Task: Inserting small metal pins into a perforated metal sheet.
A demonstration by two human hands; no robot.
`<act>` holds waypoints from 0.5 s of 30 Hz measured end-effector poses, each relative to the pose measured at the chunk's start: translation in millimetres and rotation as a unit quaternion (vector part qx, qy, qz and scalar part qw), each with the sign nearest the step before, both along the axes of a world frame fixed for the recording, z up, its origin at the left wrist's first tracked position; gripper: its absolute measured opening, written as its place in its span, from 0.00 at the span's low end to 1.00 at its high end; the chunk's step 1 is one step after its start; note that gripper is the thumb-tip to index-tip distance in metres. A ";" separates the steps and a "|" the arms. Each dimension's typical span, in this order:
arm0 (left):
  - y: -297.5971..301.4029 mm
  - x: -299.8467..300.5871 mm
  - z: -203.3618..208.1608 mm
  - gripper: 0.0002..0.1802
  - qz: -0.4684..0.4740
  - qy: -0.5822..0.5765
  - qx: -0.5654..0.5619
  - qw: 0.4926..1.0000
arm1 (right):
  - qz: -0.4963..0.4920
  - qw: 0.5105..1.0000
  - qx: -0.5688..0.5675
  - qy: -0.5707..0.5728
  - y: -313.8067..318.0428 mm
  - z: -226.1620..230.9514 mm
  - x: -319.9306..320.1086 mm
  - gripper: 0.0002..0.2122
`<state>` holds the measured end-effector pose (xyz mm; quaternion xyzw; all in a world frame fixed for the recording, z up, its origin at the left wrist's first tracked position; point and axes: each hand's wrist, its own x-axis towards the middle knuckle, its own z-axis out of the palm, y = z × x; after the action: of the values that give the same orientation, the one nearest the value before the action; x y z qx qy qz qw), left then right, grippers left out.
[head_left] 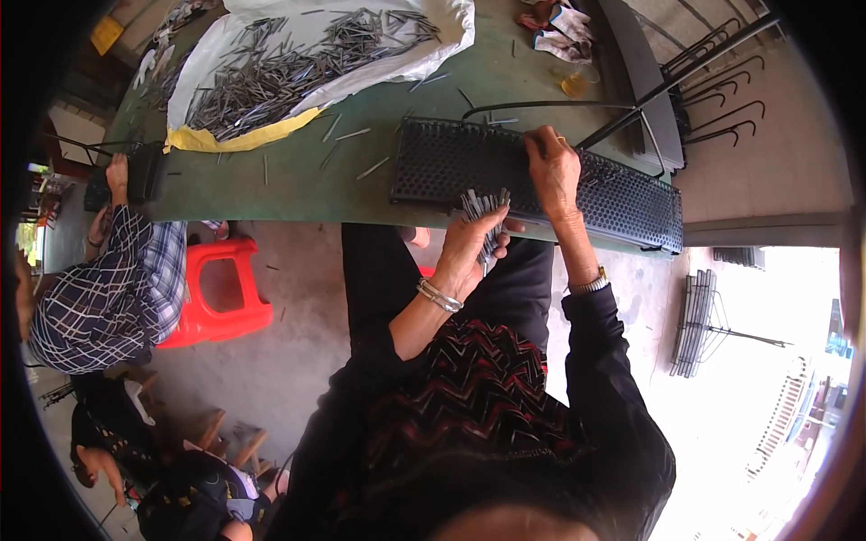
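My left hand (467,251) is closed round a bundle of thin dark grey sticks (484,204), whose ends fan out above the thumb. It is held just in front of a long black metal rack (446,167) full of small round holes. Over the rack, my right hand (553,173) has its fingertips pinched together near the far edge. Whatever is between those fingers is too small or hidden to make out. The rack lies along the near edge of a green tabletop (298,185), with a thin metal rod handle (550,104) rising from its far side.
A white sack (460,36) spread on the table bears a heap of similar sticks (298,72); several lie loose. Gloves (564,41) and a cup of yellow liquid (575,84) sit at the far right. A red stool (257,279) and a co-worker (99,288) are at left.
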<state>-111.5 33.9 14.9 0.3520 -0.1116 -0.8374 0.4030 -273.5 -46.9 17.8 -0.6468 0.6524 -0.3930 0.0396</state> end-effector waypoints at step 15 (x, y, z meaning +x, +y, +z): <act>1.1 -2.0 -2.0 0.09 0.035 -0.033 -0.013 0.999 | 0.207 0.925 0.287 -0.136 47.2 40.0 -0.7 0.10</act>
<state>-113.5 35.1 12.9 0.3781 -0.1234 -0.8091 0.4326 -274.2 0.3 57.7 -0.6688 0.5770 -0.2564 0.3925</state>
